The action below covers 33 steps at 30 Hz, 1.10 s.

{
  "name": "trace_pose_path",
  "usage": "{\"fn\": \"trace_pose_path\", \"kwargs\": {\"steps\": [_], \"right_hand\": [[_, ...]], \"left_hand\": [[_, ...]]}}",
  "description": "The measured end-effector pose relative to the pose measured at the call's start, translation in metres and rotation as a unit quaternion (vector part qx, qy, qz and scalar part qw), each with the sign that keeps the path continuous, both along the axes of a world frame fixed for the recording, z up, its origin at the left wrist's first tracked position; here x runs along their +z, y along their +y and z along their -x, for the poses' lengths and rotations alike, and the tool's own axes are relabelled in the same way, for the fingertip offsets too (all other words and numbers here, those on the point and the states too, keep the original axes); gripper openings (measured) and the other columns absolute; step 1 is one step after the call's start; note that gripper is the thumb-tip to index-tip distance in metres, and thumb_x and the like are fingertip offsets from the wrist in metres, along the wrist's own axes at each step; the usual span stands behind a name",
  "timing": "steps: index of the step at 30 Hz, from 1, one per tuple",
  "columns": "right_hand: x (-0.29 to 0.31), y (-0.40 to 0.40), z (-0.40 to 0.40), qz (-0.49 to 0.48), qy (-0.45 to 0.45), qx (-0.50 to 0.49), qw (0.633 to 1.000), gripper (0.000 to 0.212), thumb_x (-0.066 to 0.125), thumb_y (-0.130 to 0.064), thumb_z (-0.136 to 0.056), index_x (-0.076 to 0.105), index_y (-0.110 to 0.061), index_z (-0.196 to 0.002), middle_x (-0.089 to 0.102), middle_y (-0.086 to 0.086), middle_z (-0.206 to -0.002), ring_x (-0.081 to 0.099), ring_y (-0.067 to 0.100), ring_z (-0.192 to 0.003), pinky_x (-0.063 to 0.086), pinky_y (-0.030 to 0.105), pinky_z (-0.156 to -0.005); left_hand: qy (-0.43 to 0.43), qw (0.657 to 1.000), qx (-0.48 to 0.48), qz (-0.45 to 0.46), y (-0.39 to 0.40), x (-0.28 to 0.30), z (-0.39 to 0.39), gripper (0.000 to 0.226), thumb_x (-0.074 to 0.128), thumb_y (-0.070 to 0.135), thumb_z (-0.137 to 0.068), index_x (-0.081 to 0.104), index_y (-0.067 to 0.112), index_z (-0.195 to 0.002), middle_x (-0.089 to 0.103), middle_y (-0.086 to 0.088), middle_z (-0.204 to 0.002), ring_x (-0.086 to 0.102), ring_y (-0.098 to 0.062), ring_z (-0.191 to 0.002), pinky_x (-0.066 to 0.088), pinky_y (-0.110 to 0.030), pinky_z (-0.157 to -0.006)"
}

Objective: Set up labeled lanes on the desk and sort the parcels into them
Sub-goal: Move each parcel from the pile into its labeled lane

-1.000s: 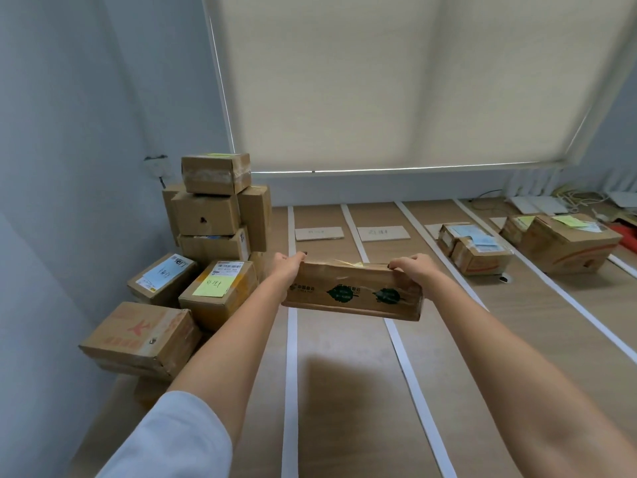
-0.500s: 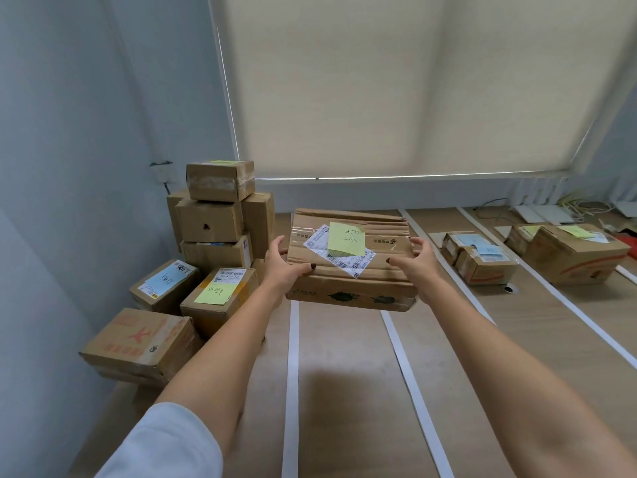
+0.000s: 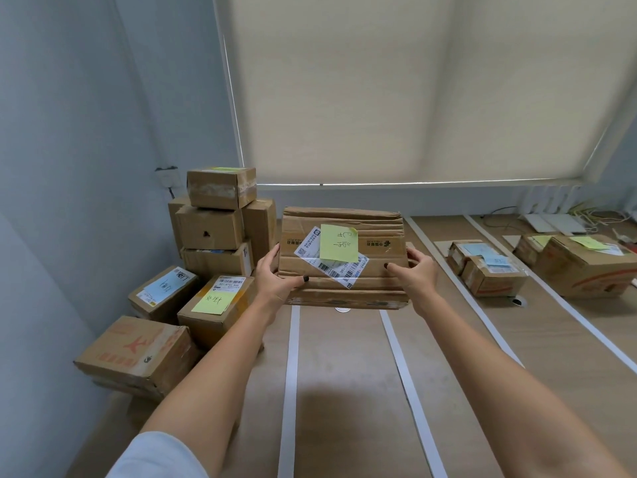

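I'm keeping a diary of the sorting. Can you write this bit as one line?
both hands: left hand, right hand | hold: parcel with green note | above taped lanes

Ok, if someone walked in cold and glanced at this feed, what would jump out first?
First, the flat cardboard parcel held up mid-frame, the left hand and right hand gripping its ends, with a green sticky note over its shipping label. Next, the unsorted pile of boxes stacked in the left corner by the wall. Then the white tape strips marking lanes along the desk, with a few boxes already sitting in lanes on the right.
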State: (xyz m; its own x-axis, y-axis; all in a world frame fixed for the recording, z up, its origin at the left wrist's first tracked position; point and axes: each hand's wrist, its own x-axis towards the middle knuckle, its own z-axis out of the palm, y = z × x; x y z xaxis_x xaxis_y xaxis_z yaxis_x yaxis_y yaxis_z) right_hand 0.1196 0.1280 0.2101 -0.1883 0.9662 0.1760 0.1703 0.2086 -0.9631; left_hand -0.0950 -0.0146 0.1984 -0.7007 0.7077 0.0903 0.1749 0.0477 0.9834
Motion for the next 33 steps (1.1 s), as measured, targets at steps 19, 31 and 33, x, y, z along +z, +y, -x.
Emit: {"fn": "trace_pose_path", "kwargs": {"steps": [19, 31, 33], "right_hand": [[-0.071, 0.045, 0.005, 0.068, -0.143, 0.05, 0.986, 0.074, 0.071, -0.02, -0.078, 0.033, -0.015, -0.141, 0.052, 0.008, -0.131, 0.051, 0.019, -0.108, 0.046, 0.04, -0.095], [-0.096, 0.123, -0.088, 0.056, -0.091, 0.054, 0.993, 0.069, 0.069, -0.023, -0.081, 0.034, -0.027, -0.141, 0.049, 0.003, -0.135, 0.045, 0.01, -0.105, 0.044, 0.023, -0.08], [-0.092, 0.154, -0.127, 0.056, -0.081, 0.047, 0.994, 0.069, 0.07, -0.022, -0.081, 0.035, -0.026, -0.141, 0.049, 0.004, -0.136, 0.045, 0.01, -0.106, 0.043, 0.027, -0.083]], "left_hand": [[-0.043, 0.996, 0.025, 0.073, 0.049, -0.074, 0.005, 0.073, 0.073, 0.016, -0.078, 0.036, 0.021, -0.14, 0.048, -0.001, -0.134, 0.047, -0.009, -0.102, 0.043, -0.02, -0.081], [-0.055, 0.994, 0.038, 0.092, 0.134, -0.078, -0.091, 0.067, 0.067, 0.019, -0.083, 0.035, 0.028, -0.142, 0.044, 0.001, -0.143, 0.046, -0.019, -0.121, 0.041, -0.035, -0.102], [-0.043, 0.995, 0.032, 0.082, 0.166, -0.074, -0.126, 0.066, 0.068, 0.019, -0.083, 0.036, 0.027, -0.141, 0.046, 0.001, -0.14, 0.048, -0.014, -0.114, 0.042, -0.03, -0.096]]}}
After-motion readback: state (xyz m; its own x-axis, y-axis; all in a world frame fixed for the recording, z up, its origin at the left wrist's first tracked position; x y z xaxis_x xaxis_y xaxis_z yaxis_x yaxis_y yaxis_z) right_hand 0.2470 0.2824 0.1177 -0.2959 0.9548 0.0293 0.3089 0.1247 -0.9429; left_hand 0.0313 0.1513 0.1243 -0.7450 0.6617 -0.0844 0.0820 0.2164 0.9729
